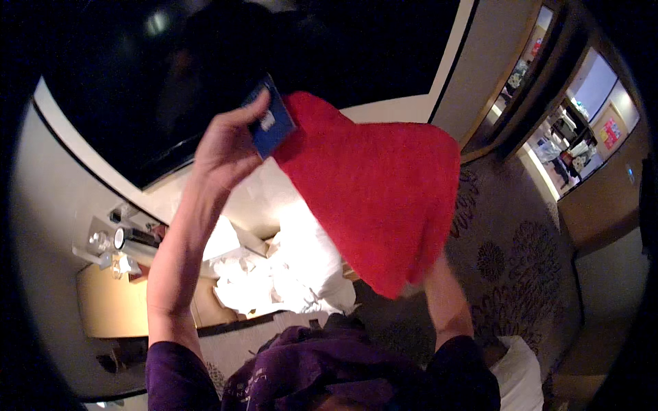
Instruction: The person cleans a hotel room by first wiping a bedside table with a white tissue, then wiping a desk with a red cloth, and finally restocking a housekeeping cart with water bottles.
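My left hand (226, 144) is raised before a large dark pane. Its thumb presses on a flat, dark blue card or booklet (276, 129) with a small pale mark. A red cloth (380, 180) spreads out in the air to the right of that blue piece, its upper left corner meeting the blue edge. Whether my left hand also pinches the cloth is hidden. At the cloth's lower end, where folds gather, my right hand (413, 289) grips it; the fabric covers nearly all its fingers.
The dark glossy pane (334, 51) has a pale frame. Crumpled white bags or fabric (277, 280) lie brightly lit below. A wooden counter (113, 298) with small items runs along the left. Patterned carpet (519, 272) covers the floor; mirrors (591, 113) stand at right.
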A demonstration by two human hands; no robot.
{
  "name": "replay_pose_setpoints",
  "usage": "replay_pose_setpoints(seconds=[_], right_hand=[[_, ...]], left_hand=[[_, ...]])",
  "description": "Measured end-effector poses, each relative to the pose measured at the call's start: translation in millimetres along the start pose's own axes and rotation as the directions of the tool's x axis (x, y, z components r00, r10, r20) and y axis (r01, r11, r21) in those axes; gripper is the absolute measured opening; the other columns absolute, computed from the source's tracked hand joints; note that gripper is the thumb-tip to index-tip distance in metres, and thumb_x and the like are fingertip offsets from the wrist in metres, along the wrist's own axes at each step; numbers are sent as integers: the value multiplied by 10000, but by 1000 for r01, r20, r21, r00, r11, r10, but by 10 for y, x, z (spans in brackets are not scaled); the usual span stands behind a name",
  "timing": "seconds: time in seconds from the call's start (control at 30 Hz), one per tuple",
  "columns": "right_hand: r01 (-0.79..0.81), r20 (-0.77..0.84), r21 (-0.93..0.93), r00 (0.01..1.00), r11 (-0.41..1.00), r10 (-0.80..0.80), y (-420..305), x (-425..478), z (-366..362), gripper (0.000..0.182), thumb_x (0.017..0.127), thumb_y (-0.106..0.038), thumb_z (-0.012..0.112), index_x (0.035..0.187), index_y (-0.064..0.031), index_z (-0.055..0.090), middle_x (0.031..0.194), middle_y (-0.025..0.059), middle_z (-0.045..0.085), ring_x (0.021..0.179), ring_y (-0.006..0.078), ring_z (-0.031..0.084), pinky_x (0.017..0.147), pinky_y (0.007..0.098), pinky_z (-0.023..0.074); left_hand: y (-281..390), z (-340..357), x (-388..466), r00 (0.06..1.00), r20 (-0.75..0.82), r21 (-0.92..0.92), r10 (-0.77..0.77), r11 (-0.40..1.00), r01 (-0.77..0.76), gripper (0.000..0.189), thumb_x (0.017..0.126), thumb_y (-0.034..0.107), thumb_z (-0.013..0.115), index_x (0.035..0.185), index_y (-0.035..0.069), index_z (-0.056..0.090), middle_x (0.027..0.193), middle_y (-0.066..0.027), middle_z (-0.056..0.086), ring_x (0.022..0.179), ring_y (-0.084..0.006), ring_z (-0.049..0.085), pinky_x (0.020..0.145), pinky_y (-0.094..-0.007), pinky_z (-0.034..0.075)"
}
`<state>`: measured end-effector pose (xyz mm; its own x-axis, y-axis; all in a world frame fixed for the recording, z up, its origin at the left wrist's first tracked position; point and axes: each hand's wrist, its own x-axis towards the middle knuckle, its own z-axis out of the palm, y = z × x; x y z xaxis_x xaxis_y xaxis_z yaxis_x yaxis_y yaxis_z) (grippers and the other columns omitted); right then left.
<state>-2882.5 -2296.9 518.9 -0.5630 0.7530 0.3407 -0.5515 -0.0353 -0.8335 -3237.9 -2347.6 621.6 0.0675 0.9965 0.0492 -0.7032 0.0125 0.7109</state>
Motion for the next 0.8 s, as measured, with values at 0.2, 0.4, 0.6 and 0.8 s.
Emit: replay_pose_setpoints(seconds=[0.2,0.4,0.6,0.8], right_hand=[[-295,-376,63,878,953,296,1015,-227,-538,223,725,-98,756,936,-28,740,1045,112,693,1024,274,665,922,409,520],[-115,-425,-656,873,746,-239,561,1167,-1421,205,719,-146,749,899,-50,744,1005,121,701,990,291,673,889,438,523],[-217,-175,-975,882,-49,-438,406,2892,-2406,194,713,-195,742,862,-72,749,964,129,708,956,307,681,855,468,527],[-270,-85,-822,928,-501,-362,708,3298,-2348,192,708,-244,735,826,-93,753,924,138,716,923,324,689,822,497,530]], left_hand=[[-662,-519,317,908,-346,252,-238,908,334,346,950,205,701,1229,42,576,1188,-163,691,1104,-275,666,969,-414,552],[-768,-658,-172,831,-473,132,-292,909,394,308,932,224,733,1156,47,617,1115,-154,707,1007,-250,683,938,-409,558],[-636,-686,-574,823,-544,175,-166,936,304,272,919,228,751,1076,16,682,1008,-100,726,922,-209,698,863,-385,564],[-436,-869,-1244,705,-710,174,11,972,160,182,944,133,702,1099,41,675,990,-124,728,890,-240,716,841,-388,587]])
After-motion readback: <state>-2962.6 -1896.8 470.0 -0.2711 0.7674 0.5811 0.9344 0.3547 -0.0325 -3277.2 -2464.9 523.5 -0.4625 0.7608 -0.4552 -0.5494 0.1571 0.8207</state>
